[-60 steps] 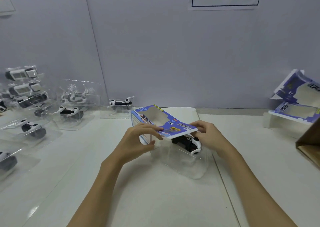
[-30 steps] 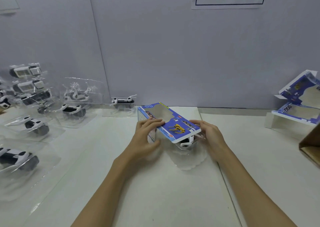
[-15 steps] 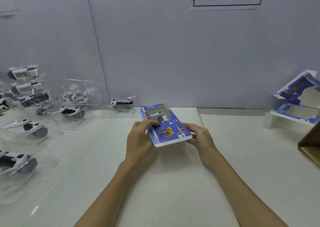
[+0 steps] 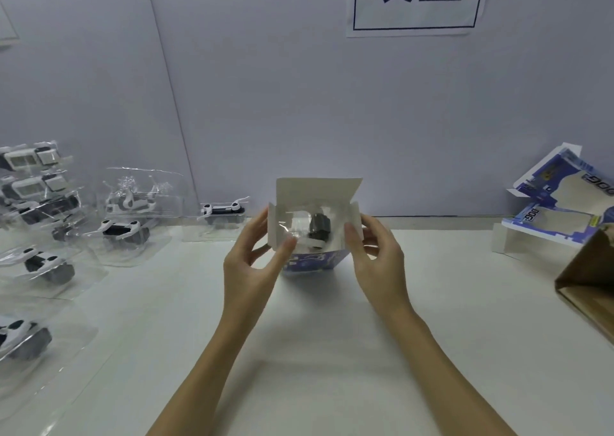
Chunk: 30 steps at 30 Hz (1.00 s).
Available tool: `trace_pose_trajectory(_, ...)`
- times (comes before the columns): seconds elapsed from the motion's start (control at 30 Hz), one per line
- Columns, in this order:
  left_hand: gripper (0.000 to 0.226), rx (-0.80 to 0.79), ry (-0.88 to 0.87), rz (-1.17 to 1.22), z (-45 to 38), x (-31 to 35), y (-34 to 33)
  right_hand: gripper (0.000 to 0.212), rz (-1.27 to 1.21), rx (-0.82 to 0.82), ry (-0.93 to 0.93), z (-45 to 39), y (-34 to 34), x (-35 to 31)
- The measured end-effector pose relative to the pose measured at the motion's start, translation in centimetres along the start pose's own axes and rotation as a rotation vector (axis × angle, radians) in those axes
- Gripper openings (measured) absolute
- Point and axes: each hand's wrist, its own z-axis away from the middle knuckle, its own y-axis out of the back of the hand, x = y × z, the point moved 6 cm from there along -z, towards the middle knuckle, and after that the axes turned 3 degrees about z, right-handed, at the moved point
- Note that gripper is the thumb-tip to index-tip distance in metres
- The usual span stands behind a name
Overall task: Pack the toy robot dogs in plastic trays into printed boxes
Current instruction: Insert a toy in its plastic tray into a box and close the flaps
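A blue printed box (image 4: 314, 261) stands tipped up at the table's centre, its open end facing me with the top flap (image 4: 317, 188) raised and the side flaps spread. Inside it sits a black and white toy robot dog (image 4: 317, 231) in its clear plastic tray. My left hand (image 4: 254, 263) holds the box's left side, thumb at the near edge and fingers along the left flap. My right hand (image 4: 373, 256) holds the right side the same way.
Several more toy dogs in clear trays (image 4: 121, 233) lie along the left of the white table (image 4: 315, 352), one (image 4: 222, 211) by the wall. Flat printed boxes (image 4: 561, 209) are stacked at the far right. A brown cardboard carton (image 4: 588, 286) juts in from the right edge.
The box was slid over the tray with the dog, then turned from lying flat to standing on end with its open end towards me. Both hands shifted to its sides.
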Motion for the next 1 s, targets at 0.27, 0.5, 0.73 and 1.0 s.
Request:
trace_pose_trajectory(0.27, 0.062, 0.004, -0.036, -0.058, 0.1, 0.1, -0.6, 0.056, 0.048, -0.057, 0.181, 0.9, -0.4, -2.4)
trace_pose_trajectory(0.5, 0.061, -0.027, -0.004, 0.026, 0.6, 1.3, -1.4, 0.062, -0.089, -0.044, 0.179, 1.2, -0.5, -3.2)
trace_pose_trajectory(0.73, 0.064, -0.232, 0.025, 0.067, 0.8, 1.4, -2.4, 0.060, 0.037, -0.081, 0.169, 1.0, -0.9, -2.5)
trace_pose_trajectory(1.0, 0.025, -0.201, 0.000, -0.041, 0.1, 1.8, -2.3, 0.038, -0.078, -0.037, 0.036, 0.3, -0.7, -2.3)
